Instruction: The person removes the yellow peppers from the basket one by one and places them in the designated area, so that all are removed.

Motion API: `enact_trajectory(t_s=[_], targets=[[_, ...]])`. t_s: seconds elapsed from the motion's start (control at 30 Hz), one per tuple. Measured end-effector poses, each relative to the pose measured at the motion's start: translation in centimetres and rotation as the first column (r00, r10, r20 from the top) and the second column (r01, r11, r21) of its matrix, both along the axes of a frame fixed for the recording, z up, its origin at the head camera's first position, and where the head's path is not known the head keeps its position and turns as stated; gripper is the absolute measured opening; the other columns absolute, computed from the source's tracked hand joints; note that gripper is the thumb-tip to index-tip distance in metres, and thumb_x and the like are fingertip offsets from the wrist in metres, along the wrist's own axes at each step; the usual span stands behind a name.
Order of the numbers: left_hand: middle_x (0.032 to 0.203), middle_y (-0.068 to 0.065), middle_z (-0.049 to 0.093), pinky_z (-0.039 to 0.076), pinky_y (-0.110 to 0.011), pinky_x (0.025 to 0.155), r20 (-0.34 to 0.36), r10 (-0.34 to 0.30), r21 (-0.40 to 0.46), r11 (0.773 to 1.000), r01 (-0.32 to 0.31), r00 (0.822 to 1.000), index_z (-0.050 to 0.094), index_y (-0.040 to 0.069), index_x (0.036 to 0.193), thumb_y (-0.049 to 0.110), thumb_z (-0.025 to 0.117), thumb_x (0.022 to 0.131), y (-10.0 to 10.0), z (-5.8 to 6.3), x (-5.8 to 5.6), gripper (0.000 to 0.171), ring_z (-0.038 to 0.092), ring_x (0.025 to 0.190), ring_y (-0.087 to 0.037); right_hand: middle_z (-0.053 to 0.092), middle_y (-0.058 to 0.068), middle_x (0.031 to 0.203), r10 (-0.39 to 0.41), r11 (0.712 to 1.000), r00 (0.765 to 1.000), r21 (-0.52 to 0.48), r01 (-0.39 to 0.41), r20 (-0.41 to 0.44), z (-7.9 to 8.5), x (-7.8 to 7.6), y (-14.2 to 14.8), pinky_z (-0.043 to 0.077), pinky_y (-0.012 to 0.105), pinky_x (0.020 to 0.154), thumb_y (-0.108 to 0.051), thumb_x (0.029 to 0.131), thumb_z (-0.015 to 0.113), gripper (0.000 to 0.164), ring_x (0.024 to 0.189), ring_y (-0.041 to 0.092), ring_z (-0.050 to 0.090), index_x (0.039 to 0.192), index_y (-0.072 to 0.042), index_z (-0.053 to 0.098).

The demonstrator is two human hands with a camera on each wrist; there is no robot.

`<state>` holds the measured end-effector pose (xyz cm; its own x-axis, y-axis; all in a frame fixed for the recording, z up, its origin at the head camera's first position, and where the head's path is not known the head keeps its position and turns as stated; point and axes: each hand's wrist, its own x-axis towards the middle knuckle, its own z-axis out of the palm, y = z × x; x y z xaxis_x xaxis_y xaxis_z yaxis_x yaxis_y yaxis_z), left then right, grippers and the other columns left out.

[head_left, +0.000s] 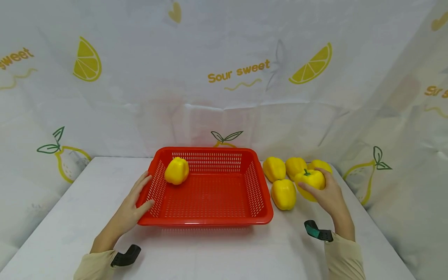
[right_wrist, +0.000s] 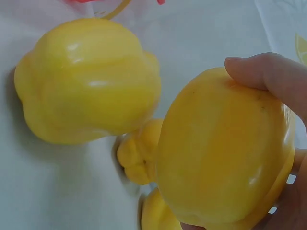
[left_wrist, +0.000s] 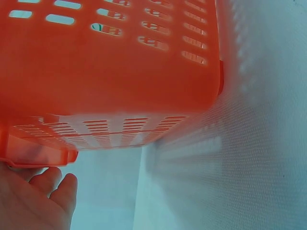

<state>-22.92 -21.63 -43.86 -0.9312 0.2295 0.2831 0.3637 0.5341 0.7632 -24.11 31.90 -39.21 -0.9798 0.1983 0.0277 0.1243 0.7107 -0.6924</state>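
My right hand (head_left: 330, 192) grips a yellow bell pepper (head_left: 309, 182) with a green stem, thumb on one side and fingers on the other. In the right wrist view that pepper (right_wrist: 220, 148) appears large, beside another yellow pepper (right_wrist: 91, 84) lying on the table. My left hand (head_left: 129, 212) rests at the left rim of a red plastic basket (head_left: 210, 222), its thumb and a fingertip over the edge. From the left wrist, several loosely bent fingers (left_wrist: 60, 189) show just outside the rim. One yellow pepper (head_left: 176, 171) sits inside the basket at its back left.
Several more yellow peppers (head_left: 284, 194) lie right of the basket, close to its side. The white-covered table (head_left: 210, 256) meets a white curtain (head_left: 140, 89) printed with lemons behind and at the sides.
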Motion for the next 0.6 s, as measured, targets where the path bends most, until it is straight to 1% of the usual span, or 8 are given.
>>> enact_trajectory(t_s=[0.07, 0.13, 0.2, 0.3, 0.37, 0.43, 0.53, 0.6], targets=[[0.165, -0.015, 0.016, 0.02, 0.001, 0.097, -0.002, 0.001, 0.0, 1.0, -0.001, 1.0, 0.028, 0.007, 0.155, 0.011, 0.058, 0.096, 0.0, 0.0, 0.0, 0.067, 0.025, 0.142, -0.039, 0.032, 0.034, 0.149, -0.001, 1.0, 1.0, -0.005, 0.001, 0.014, -0.3, -0.2, 0.1, 0.048, 0.058, 0.095, -0.056, 0.09, 0.062, 0.097, 0.118, 0.046, 0.045, 0.157, -0.002, 0.015], [0.165, -0.016, 0.015, 0.029, -0.013, 0.111, 0.003, -0.001, 0.002, 1.0, 0.001, 1.0, 0.027, 0.006, 0.155, 0.01, 0.058, 0.095, 0.0, 0.0, 0.0, 0.067, 0.025, 0.143, -0.041, 0.031, 0.034, 0.15, -0.005, 1.0, 1.0, -0.006, 0.005, 0.03, -0.6, -0.4, 0.3, 0.047, 0.061, 0.096, -0.057, 0.09, 0.062, 0.098, 0.12, 0.047, 0.044, 0.157, -0.002, 0.014], [0.166, -0.015, 0.015, 0.032, -0.017, 0.111, 0.011, 0.004, -0.011, 1.0, -0.004, 1.0, 0.027, 0.006, 0.155, 0.011, 0.058, 0.096, 0.0, 0.1, 0.0, 0.067, 0.025, 0.143, -0.041, 0.029, 0.035, 0.151, -0.011, 1.0, 0.999, -0.012, 0.012, 0.043, -0.8, -0.5, 0.5, 0.046, 0.063, 0.098, -0.058, 0.09, 0.061, 0.099, 0.121, 0.048, 0.042, 0.157, -0.002, 0.013], [0.166, -0.015, 0.015, 0.035, -0.018, 0.109, 0.016, 0.01, -0.024, 1.0, -0.01, 1.0, 0.028, 0.006, 0.155, 0.011, 0.058, 0.096, -0.1, 0.2, -0.1, 0.067, 0.025, 0.144, -0.041, 0.027, 0.035, 0.152, -0.021, 1.0, 0.998, -0.013, 0.022, 0.064, -1.3, -0.7, 0.7, 0.043, 0.064, 0.101, -0.058, 0.091, 0.06, 0.101, 0.123, 0.049, 0.04, 0.157, -0.001, 0.011], [0.166, -0.014, 0.017, 0.029, -0.008, 0.101, 0.012, 0.019, -0.04, 0.999, -0.018, 1.0, 0.028, 0.008, 0.155, 0.012, 0.058, 0.096, -0.1, 0.2, -0.1, 0.066, 0.027, 0.144, -0.04, 0.026, 0.035, 0.152, -0.026, 0.999, 0.997, -0.016, 0.028, 0.071, -1.6, -0.8, 0.9, 0.042, 0.065, 0.102, -0.058, 0.09, 0.06, 0.101, 0.125, 0.049, 0.039, 0.157, 0.0, 0.01], [0.165, -0.015, 0.017, 0.037, -0.02, 0.106, 0.009, 0.02, -0.043, 0.999, -0.02, 1.0, 0.028, 0.007, 0.155, 0.012, 0.057, 0.096, 0.0, 0.2, -0.1, 0.066, 0.027, 0.144, -0.04, 0.026, 0.035, 0.153, -0.032, 0.999, 0.996, -0.019, 0.033, 0.078, -2.0, -0.9, 1.0, 0.041, 0.065, 0.103, -0.058, 0.091, 0.06, 0.102, 0.126, 0.048, 0.038, 0.157, 0.0, 0.01], [0.165, -0.016, 0.016, 0.041, -0.05, 0.109, 0.012, 0.02, -0.042, 0.999, -0.02, 1.0, 0.028, 0.006, 0.155, 0.011, 0.057, 0.096, 0.0, 0.3, -0.1, 0.066, 0.027, 0.144, -0.042, 0.025, 0.035, 0.153, -0.037, 0.999, 0.996, -0.027, 0.04, 0.086, -2.4, -1.0, 1.2, 0.04, 0.065, 0.105, -0.058, 0.091, 0.06, 0.102, 0.126, 0.048, 0.038, 0.157, 0.001, 0.008], [0.165, -0.016, 0.016, 0.04, -0.055, 0.108, 0.015, 0.023, -0.043, 0.999, -0.022, 1.0, 0.027, 0.006, 0.155, 0.011, 0.056, 0.096, 0.0, 0.3, -0.1, 0.066, 0.027, 0.144, -0.042, 0.024, 0.035, 0.153, -0.042, 0.998, 0.995, -0.031, 0.045, 0.09, -2.6, -1.1, 1.3, 0.039, 0.065, 0.106, -0.057, 0.091, 0.06, 0.102, 0.127, 0.049, 0.037, 0.157, 0.001, 0.008]])
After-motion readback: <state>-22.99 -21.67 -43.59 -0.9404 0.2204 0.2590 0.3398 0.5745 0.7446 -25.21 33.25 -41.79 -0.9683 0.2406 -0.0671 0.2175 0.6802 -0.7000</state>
